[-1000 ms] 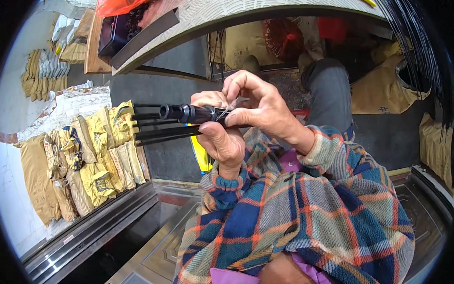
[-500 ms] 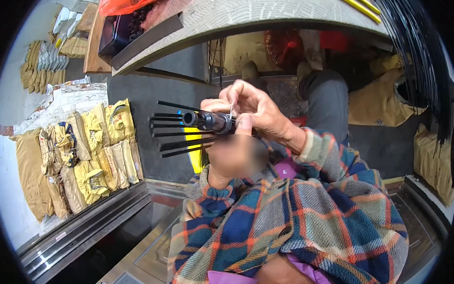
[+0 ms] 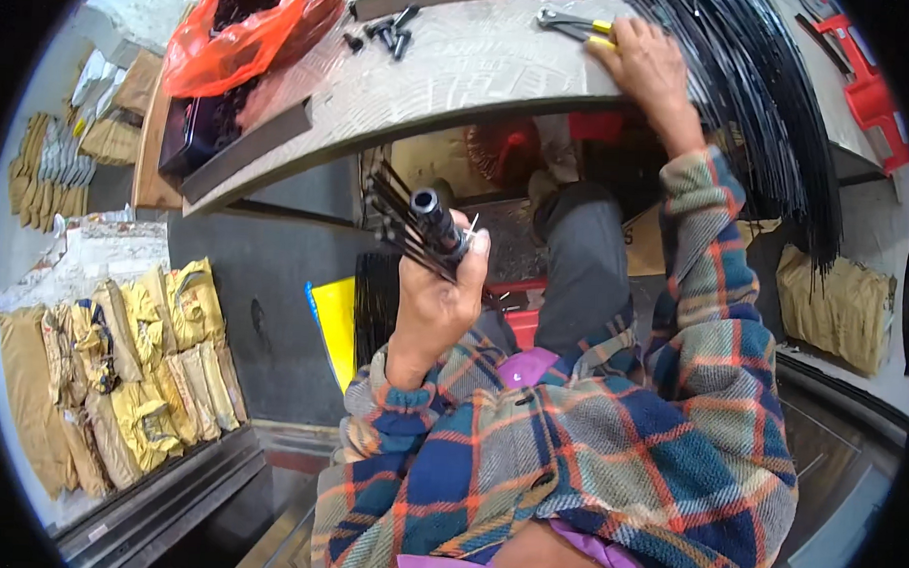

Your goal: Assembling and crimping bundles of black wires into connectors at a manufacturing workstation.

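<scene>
Reference point: workbench (image 3: 462,59). The left hand (image 3: 439,298), short of the workbench's near edge, grips a black tubular part (image 3: 435,218) with thin black rods alongside. The right hand (image 3: 650,73), over the workbench top, grasps pliers (image 3: 581,30) (yellow handles). Small black fittings (image 3: 391,31) lie on the workbench; black strips (image 3: 766,115) overhang its right end; an orange bag (image 3: 247,51) sits at its left.

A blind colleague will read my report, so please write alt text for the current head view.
A person's left hand holds a black tubular part and thin black rods, while the right hand touches yellow-handled pliers on a grey worktable. Small black parts lie near a red bag.
</scene>
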Tool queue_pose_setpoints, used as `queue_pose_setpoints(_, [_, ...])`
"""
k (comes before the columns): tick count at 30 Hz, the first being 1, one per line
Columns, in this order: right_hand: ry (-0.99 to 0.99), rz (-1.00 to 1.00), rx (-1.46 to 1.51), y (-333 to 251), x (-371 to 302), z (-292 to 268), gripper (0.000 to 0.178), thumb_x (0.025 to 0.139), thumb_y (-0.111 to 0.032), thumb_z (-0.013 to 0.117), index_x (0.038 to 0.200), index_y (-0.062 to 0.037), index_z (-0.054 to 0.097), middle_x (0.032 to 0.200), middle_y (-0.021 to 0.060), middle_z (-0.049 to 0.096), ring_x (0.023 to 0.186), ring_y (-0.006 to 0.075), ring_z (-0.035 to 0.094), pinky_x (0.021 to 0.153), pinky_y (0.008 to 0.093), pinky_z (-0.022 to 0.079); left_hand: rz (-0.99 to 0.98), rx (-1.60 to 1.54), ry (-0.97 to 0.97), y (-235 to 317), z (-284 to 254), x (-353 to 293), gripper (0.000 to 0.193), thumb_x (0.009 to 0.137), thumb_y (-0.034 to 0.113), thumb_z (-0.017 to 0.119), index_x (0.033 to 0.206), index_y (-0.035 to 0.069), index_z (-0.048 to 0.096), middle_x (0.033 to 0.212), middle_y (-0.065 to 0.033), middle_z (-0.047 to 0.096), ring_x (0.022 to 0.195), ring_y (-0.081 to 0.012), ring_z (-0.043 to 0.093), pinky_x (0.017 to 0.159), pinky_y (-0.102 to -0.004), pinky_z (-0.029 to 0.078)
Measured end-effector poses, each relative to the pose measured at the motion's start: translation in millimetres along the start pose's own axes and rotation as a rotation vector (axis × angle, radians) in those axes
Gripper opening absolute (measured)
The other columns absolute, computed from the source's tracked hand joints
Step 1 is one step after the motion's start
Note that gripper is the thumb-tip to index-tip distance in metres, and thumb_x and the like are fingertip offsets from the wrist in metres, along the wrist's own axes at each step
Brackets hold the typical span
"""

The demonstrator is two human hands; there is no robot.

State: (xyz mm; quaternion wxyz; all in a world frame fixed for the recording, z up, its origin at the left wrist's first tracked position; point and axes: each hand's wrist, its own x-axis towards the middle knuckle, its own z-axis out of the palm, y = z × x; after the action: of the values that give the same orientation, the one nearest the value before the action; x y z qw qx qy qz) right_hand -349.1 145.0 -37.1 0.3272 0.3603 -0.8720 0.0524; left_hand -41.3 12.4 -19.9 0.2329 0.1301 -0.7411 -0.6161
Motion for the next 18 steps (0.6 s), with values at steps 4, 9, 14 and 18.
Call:
queue_pose_setpoints(4, [0.044,-0.082,0.005,-2.2,4.5,-10.1,0.035,0.085,-0.04,0.051,0.09,-0.0061,0.057,0.084,0.0108,0.057,0.078,0.0298,0.057,0.063,0.0363,0.047,0.088,0.006,0.045,0.0,-10.0,-9.3,0.011,0.082,-0.002,0.054,0.088,0.004,0.047,0.08,-0.0028,0.05,0.065,-0.0075,0.052,0.06,-0.021,0.043])
queue_pose_setpoints(9, [-0.543,0.078,1.284,-80.1,-47.4,-107.6,0.018,0.08,-0.016,0.059,0.09,-0.0003,0.058,0.073,0.003,0.054,0.065,0.0102,0.051,0.058,0.0244,0.042,0.106,-0.051,0.089,-1.3,-19.4,-26.7,0.016,0.08,-0.007,0.054,0.088,0.003,0.044,0.085,-0.006,0.047,0.07,-0.0113,0.052,0.06,-0.0236,0.044])
queue_pose_setpoints(14, [-0.125,-0.455,0.428,-110.1,-84.5,-166.3,0.032,0.073,-0.008,0.057,0.105,-0.0075,0.059,0.11,0.0085,0.049,0.1,0.0227,0.048,0.086,0.0369,0.038,0.298,0.113,0.064,4.7,-20.0,-36.7,0.017,0.079,-0.007,0.055,0.088,0.0,0.042,0.083,-0.0081,0.045,0.076,-0.015,0.048,0.062,-0.0228,0.041])
queue_pose_setpoints(18, [0.165,-0.525,-0.039,-105.4,-85.5,-169.3,0.035,0.082,-0.019,0.053,0.117,-0.0208,0.056,0.121,-0.0017,0.042,0.116,0.0138,0.039,0.105,0.0414,0.016,0.304,0.066,-0.006,3.2,-22.4,-41.0,0.018,0.078,-0.007,0.057,0.089,0.0,0.043,0.082,-0.0081,0.045,0.075,-0.0167,0.048,0.065,-0.0241,0.039])
